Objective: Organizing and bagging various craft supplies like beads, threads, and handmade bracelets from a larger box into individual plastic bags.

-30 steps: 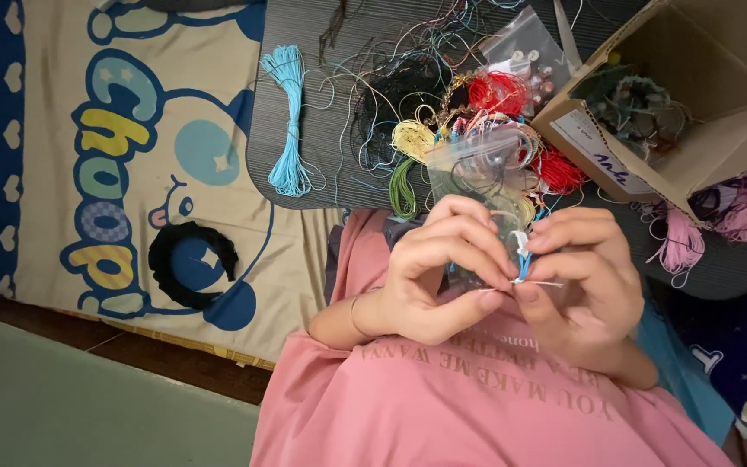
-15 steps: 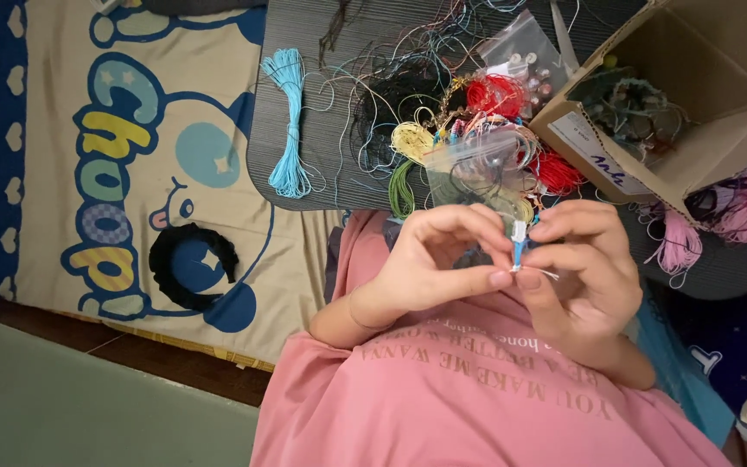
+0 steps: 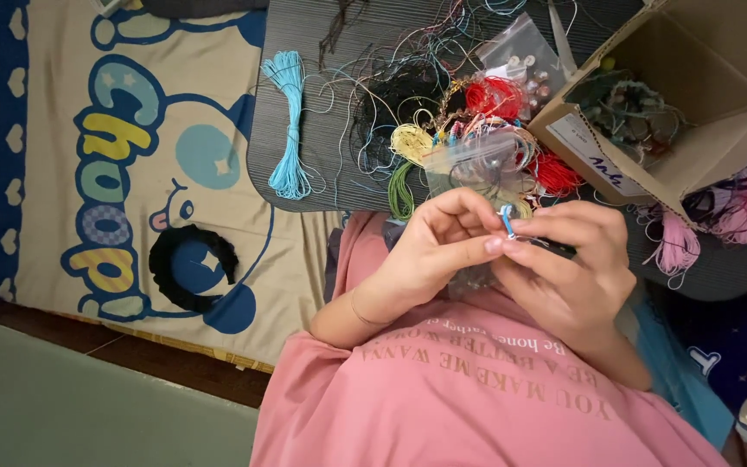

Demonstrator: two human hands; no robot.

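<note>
Both hands pinch one small blue piece (image 3: 507,220) between their fingertips: the left hand (image 3: 430,251) closes on it from one side, the right hand (image 3: 574,268) from the other, just above the pink shirt (image 3: 477,389) and at the near edge of the dark lap table (image 3: 304,112). Beyond them sits an open cardboard box (image 3: 693,95), then a tangle of coloured cords (image 3: 460,130), a light-blue cord bundle (image 3: 289,125) well apart, and a clear plastic bag (image 3: 486,160)
</note>
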